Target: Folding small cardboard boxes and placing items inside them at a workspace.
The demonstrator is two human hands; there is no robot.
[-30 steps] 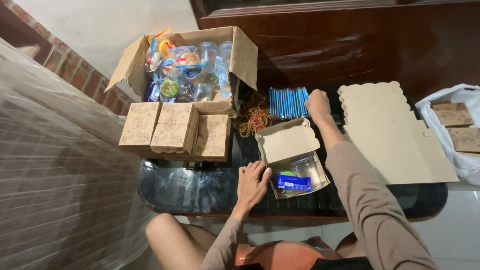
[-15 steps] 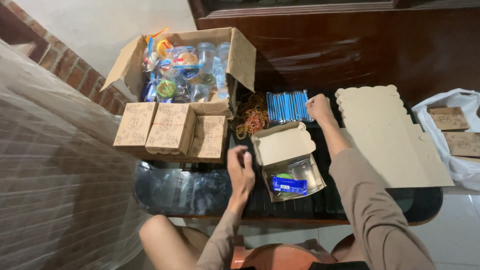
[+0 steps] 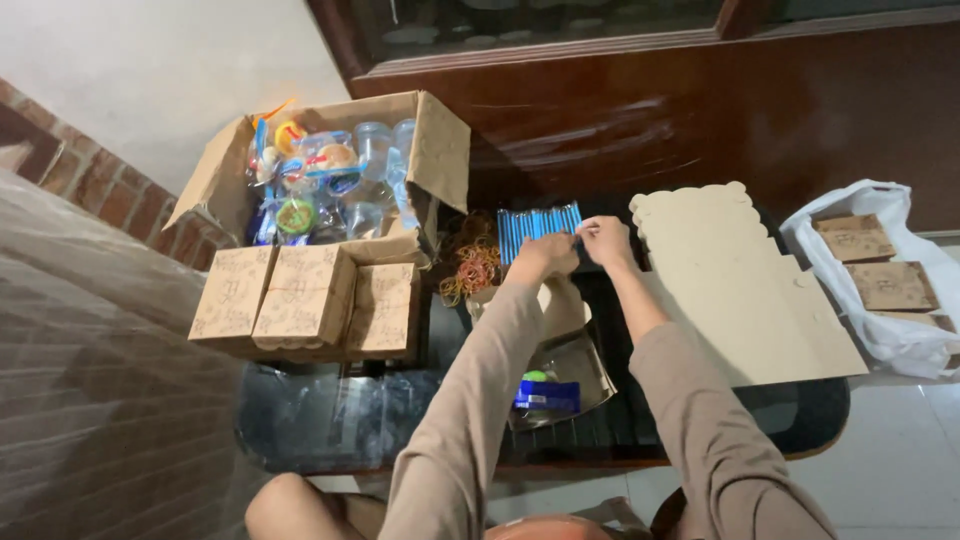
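At the far edge of the dark glass table (image 3: pixel 330 430), close to the brown wooden wall panel (image 3: pixel 700 110), both hands meet over a row of blue pens (image 3: pixel 535 228). The left hand (image 3: pixel 548 254) rests on the near ends of the pens with its fingers curled; whether it grips one I cannot tell. The right hand (image 3: pixel 603 240) pinches narrowly at the right end of the row, thumb and fingertips on a pen. Little free room lies around them: a heap of rubber bands (image 3: pixel 472 262) is just to the left, a stack of flat die-cut cardboard blanks (image 3: pixel 740 290) just to the right, and a small open carton (image 3: pixel 556 372) with a blue packet inside sits under the forearms. The pens are slim, uniformly blue, laid side by side and parallel. Farther left stands a big open cardboard box (image 3: pixel 440 150) full of clear plastic jars and toys, with three closed printed brown boxes (image 3: pixel 305 300) before it. A white plastic bag (image 3: pixel 900 330) holding similar boxes lies at the right. A brick wall (image 3: pixel 90 200) runs along the left.
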